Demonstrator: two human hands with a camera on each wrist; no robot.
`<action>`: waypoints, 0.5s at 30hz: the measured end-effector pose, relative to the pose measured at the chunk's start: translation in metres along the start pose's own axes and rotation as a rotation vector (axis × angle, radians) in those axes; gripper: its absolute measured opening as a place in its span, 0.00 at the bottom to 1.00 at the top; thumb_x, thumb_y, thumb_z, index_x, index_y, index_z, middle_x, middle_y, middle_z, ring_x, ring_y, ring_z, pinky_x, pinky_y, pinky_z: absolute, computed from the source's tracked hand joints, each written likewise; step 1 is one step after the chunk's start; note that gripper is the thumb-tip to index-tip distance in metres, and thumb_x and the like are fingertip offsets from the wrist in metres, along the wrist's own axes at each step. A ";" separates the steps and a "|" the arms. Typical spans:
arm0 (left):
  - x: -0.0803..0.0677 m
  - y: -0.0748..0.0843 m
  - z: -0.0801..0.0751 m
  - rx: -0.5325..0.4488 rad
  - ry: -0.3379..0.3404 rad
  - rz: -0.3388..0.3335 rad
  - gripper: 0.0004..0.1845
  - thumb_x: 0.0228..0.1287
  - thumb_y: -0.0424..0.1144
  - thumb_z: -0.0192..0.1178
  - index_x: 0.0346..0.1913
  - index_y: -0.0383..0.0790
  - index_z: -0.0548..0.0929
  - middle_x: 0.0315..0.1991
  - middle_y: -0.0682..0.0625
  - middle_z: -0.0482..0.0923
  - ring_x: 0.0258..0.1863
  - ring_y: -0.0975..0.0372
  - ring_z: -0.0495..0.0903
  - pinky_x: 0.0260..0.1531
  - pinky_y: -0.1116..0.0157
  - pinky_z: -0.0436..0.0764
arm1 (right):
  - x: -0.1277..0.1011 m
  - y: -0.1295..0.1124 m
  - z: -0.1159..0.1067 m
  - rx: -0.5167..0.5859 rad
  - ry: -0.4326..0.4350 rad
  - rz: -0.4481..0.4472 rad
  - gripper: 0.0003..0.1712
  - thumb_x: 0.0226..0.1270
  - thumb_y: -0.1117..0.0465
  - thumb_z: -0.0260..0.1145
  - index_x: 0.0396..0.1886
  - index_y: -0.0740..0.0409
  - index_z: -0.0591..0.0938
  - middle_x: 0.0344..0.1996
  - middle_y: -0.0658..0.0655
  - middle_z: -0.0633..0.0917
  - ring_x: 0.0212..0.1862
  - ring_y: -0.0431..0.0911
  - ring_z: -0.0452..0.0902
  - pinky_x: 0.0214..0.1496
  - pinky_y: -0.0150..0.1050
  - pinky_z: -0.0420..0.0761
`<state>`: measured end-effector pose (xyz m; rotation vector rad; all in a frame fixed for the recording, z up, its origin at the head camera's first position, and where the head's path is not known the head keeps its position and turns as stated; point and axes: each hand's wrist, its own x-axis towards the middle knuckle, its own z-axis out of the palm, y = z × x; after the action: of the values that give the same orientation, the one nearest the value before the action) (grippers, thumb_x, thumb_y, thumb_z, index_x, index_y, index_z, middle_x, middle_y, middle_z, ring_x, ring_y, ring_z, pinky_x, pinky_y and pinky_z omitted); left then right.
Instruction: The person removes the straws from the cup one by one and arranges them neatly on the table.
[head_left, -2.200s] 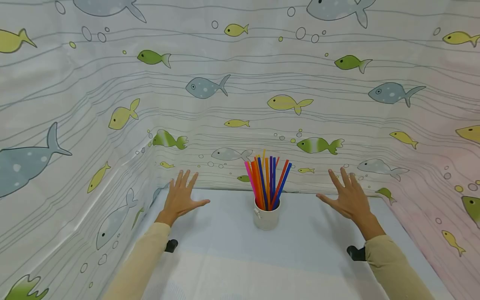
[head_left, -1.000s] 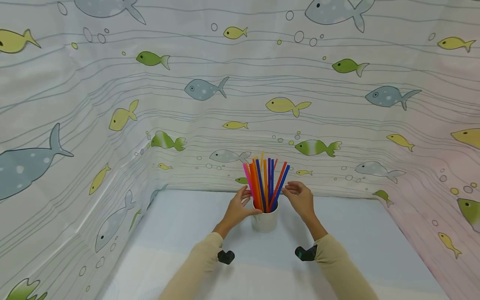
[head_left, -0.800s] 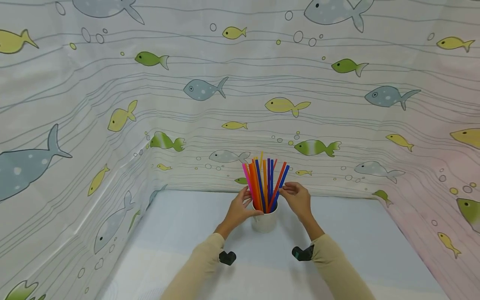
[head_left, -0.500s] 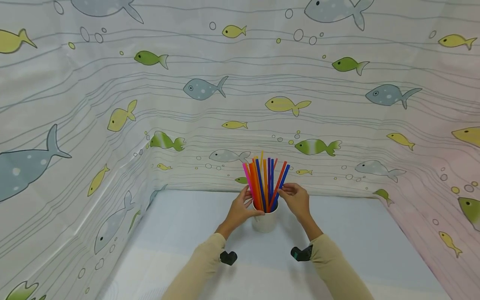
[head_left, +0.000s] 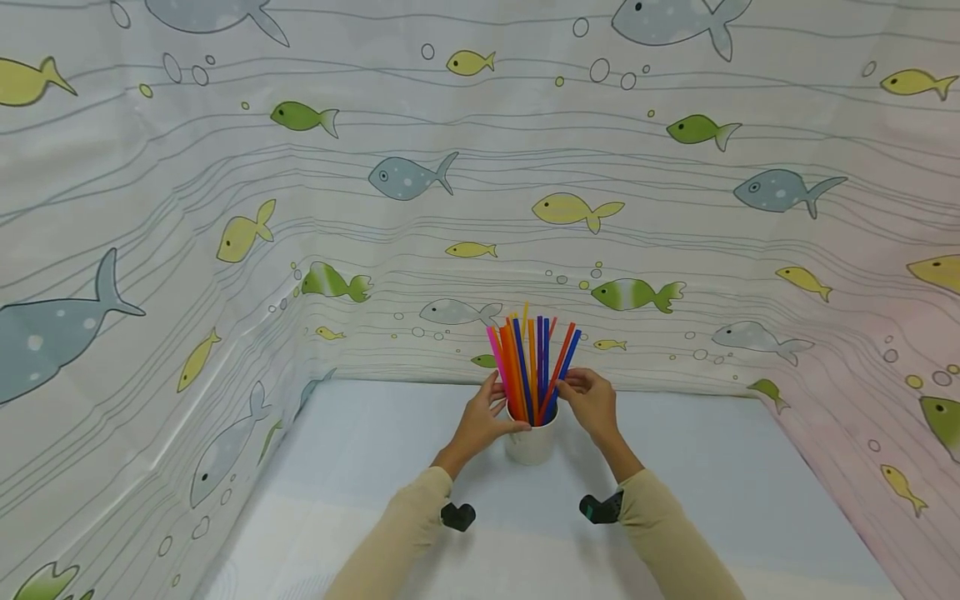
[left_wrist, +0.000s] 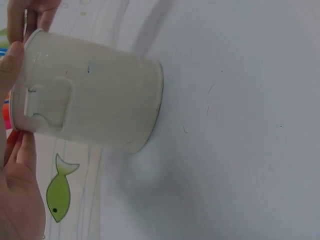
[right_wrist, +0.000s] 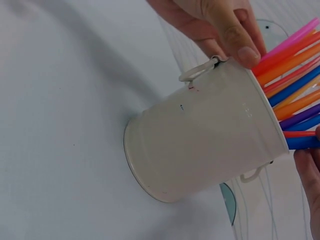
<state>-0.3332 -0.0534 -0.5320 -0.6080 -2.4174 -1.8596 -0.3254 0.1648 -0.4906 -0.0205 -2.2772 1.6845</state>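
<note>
A small white metal bucket (head_left: 531,452) stands upright on the table, packed with several coloured straws (head_left: 522,367). My left hand (head_left: 482,417) grips its rim from the left; the thumb lies over the near edge, while the fingers reach round the far side, partly hidden. On the other side, my right hand (head_left: 594,407) pinches a blue straw (head_left: 572,346) at the right edge of the bunch. A red straw (right_wrist: 295,134) lies right against it in the right wrist view. Small handle loops (right_wrist: 200,70) stick out from the bucket's sides.
The pale tabletop (head_left: 360,500) spreads round the bucket. A fish-print curtain (head_left: 465,208) hangs behind it and along both sides. Dark wrist-worn devices (head_left: 458,517) sit under both forearms.
Both hands, spread wide apart at first, have come inward to the bucket. The left now holds its rim. The right has edged left and its fingers have closed on the blue straw.
</note>
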 end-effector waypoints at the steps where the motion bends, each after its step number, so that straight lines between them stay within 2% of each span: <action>1: 0.000 0.001 0.000 0.003 -0.002 0.004 0.58 0.49 0.38 0.77 0.77 0.38 0.48 0.60 0.41 0.71 0.65 0.53 0.70 0.60 0.61 0.73 | 0.000 -0.001 0.000 0.006 -0.001 0.001 0.16 0.63 0.62 0.71 0.45 0.66 0.82 0.37 0.62 0.86 0.39 0.51 0.85 0.40 0.34 0.85; 15: 0.000 0.002 -0.001 0.024 -0.015 -0.023 0.59 0.49 0.40 0.77 0.77 0.40 0.47 0.60 0.43 0.71 0.65 0.55 0.70 0.60 0.63 0.73 | 0.002 -0.010 -0.002 -0.054 0.011 0.004 0.15 0.67 0.59 0.68 0.47 0.64 0.82 0.38 0.60 0.86 0.38 0.49 0.86 0.45 0.39 0.85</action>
<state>-0.3325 -0.0540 -0.5303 -0.5971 -2.4620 -1.8386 -0.3251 0.1635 -0.4808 -0.0460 -2.3157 1.6204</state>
